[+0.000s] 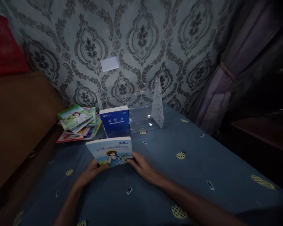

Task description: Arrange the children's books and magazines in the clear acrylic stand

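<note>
I have both grips clamped on the illustrated book [113,153], left hand [92,171] and right hand [142,165] at its lower corners, tilted over the table [160,169]. Just beyond, the blue book [115,122] stands upright at the left end of the transparent rack [158,105]; I judge that one placed. The held book is outside the rack, as is the loose pile of books [77,124] farther left.

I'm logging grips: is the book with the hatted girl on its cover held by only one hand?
No, the left hand holds the girl-cover book by its left side, the right hand by its right.
</note>
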### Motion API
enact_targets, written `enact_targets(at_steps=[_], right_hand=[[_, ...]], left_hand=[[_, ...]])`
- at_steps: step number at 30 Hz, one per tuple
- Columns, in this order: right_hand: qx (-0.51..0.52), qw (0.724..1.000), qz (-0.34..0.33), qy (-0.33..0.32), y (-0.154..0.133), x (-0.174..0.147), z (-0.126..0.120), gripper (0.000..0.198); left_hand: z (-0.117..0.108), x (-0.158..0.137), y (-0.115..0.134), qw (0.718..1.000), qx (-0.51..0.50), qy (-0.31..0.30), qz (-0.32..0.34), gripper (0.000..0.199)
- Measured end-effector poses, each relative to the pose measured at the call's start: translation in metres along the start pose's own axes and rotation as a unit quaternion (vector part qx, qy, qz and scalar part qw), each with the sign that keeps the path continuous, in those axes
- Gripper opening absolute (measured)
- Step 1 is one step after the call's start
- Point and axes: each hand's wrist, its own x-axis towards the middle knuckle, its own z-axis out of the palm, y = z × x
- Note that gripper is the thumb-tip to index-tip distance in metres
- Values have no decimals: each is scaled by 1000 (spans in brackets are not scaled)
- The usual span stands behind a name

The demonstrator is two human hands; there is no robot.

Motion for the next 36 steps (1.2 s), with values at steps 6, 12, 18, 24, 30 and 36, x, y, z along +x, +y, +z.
enact_targets(at_steps=[6, 12, 18, 24, 30, 36], right_hand=[[19, 1000, 23, 9, 3, -2, 1, 34], [38, 999, 31, 17, 0, 1, 0, 34], [51, 998, 33, 14, 0, 1, 1, 35], [52, 998, 34, 19, 1, 0, 1, 31], [76, 997, 20, 16, -7, 2, 0, 25], [104, 994, 10, 15, -9, 4, -9, 23]], left_hand=[[-1, 2, -4, 1000, -16, -7, 24, 63], [-4, 3, -2, 999, 3, -31, 43, 63], [-12, -2, 2, 997, 56, -33, 43, 59], [-17, -9, 12, 997, 52, 35, 48, 57], [-20, -13, 21, 986, 85, 116, 89, 43], [-15, -10, 27, 974, 125, 153, 113, 34]])
